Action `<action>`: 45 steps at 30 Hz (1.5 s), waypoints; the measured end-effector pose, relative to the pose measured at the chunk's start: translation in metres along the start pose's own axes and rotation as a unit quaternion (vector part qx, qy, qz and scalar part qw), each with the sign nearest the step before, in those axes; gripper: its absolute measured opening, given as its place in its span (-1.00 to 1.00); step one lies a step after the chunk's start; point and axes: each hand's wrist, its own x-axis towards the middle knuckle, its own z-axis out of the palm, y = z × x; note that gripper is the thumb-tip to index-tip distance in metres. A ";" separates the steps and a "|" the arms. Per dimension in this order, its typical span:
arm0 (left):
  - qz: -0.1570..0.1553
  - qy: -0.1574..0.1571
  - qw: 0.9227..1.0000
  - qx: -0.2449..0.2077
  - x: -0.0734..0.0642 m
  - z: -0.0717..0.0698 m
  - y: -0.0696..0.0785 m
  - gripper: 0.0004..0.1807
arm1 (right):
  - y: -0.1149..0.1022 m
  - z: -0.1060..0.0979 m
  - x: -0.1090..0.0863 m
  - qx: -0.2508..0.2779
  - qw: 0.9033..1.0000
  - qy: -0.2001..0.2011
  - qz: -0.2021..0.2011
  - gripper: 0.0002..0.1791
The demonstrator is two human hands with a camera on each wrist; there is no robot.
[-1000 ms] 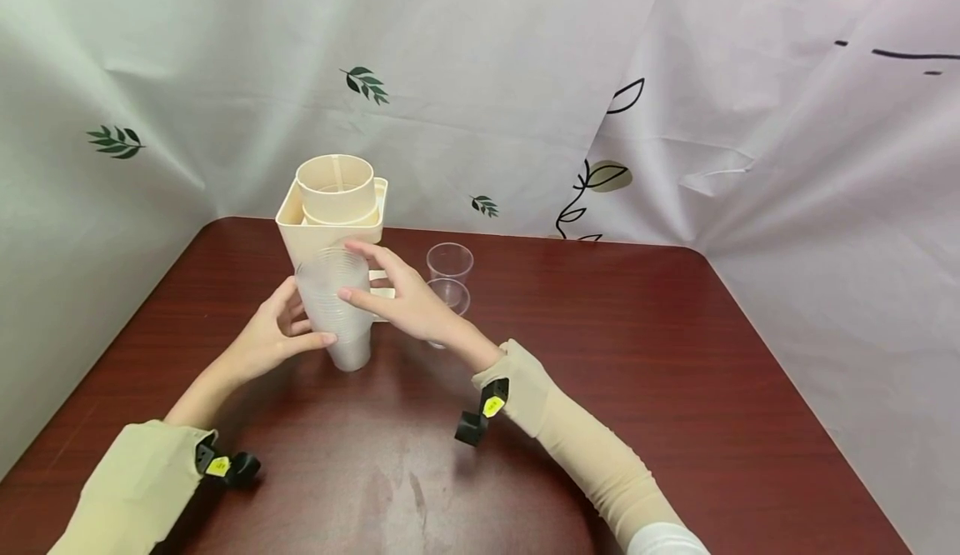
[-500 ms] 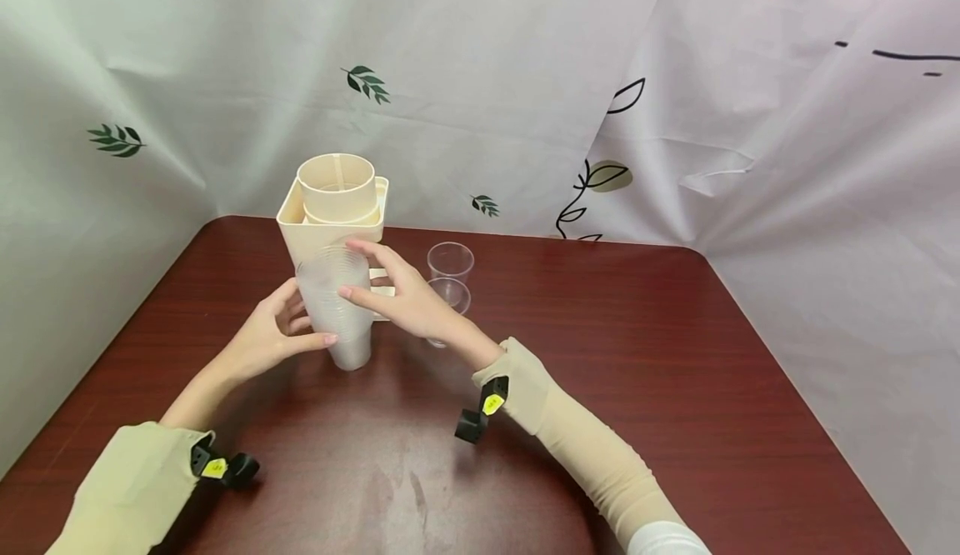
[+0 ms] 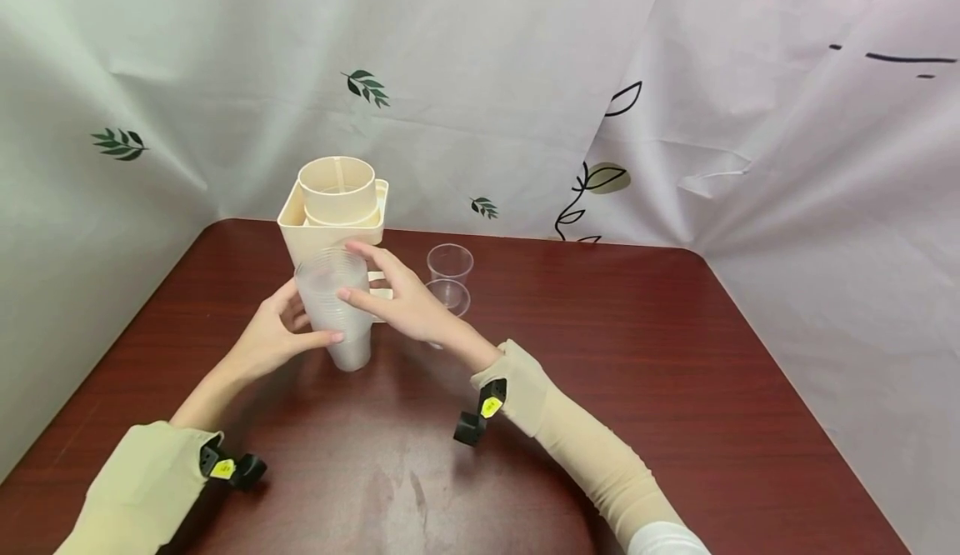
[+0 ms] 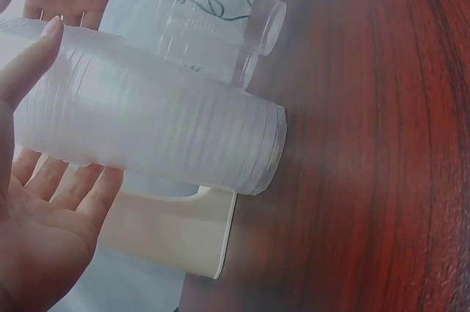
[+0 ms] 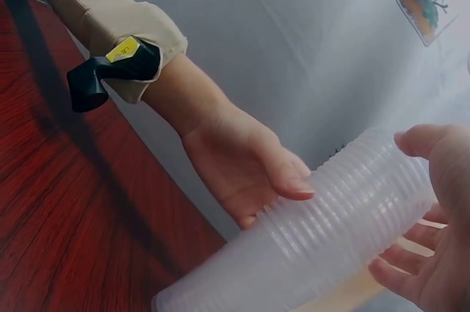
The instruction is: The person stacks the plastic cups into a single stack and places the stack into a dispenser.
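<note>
A tall stack of clear plastic cups (image 3: 333, 313) stands on the table with its mouth end up, tilted slightly left. My left hand (image 3: 270, 337) holds its left side, the thumb across the front and the other fingers partly hidden behind. My right hand (image 3: 411, 298) grips the upper right side, its thumb on the front and its fingertips near the rims. In the left wrist view the ridged cup stack (image 4: 161, 114) lies between both hands. The right wrist view shows the stack (image 5: 316, 227) with my left hand (image 5: 235, 158) and right hand (image 5: 440, 216) around it.
A cream square-topped container (image 3: 300, 242) with a round cream cup (image 3: 337, 197) in its top stands right behind the stack. Two single clear cups (image 3: 450, 262) sit behind my right wrist. Patterned white cloth (image 3: 480, 122) hangs along the far edge of the brown table (image 3: 600, 355).
My left thumb has slid slightly to the right on the front of the stack. The right hand and the cups stay nearly still.
</note>
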 end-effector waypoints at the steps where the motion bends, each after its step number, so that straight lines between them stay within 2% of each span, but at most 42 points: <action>1: -0.001 0.001 1.000 -0.002 0.000 0.000 0.000 -0.04 | 0.000 0.000 0.000 0.000 1.000 0.002 -0.002 -0.32; 8: 0.003 0.000 1.000 -0.008 0.000 0.000 0.001 -0.04 | 0.002 0.000 -0.002 -0.003 1.000 0.010 -0.011 -0.31; 14: -0.004 0.001 1.000 -0.005 0.000 0.000 0.001 -0.02 | 0.004 -0.005 -0.003 -0.014 0.998 0.031 -0.046 -0.28; 22: -0.001 0.005 1.000 -0.005 0.000 0.001 0.001 -0.05 | 0.011 -0.021 -0.010 -0.096 0.989 0.068 -0.091 -0.29; 25: -0.004 0.006 1.000 -0.006 0.000 0.001 0.001 -0.06 | 0.013 -0.028 -0.015 -0.108 0.987 0.083 -0.083 -0.30; 29: -0.005 0.008 1.000 -0.011 0.000 0.001 0.002 -0.07 | 0.016 -0.038 -0.021 -0.093 0.988 0.106 -0.060 -0.31; 32: -0.001 0.009 1.000 -0.016 0.000 0.001 0.001 -0.07 | 0.021 -0.045 -0.024 -0.084 0.987 0.125 -0.056 -0.31; 36: 0.001 0.010 1.000 -0.018 0.000 0.001 0.001 -0.06 | 0.029 -0.053 -0.031 -0.099 0.983 0.143 -0.052 -0.29; 45: -0.003 0.010 1.000 -0.018 0.001 0.000 -0.001 -0.04 | 0.050 -0.068 -0.046 -0.116 0.979 0.160 -0.043 -0.23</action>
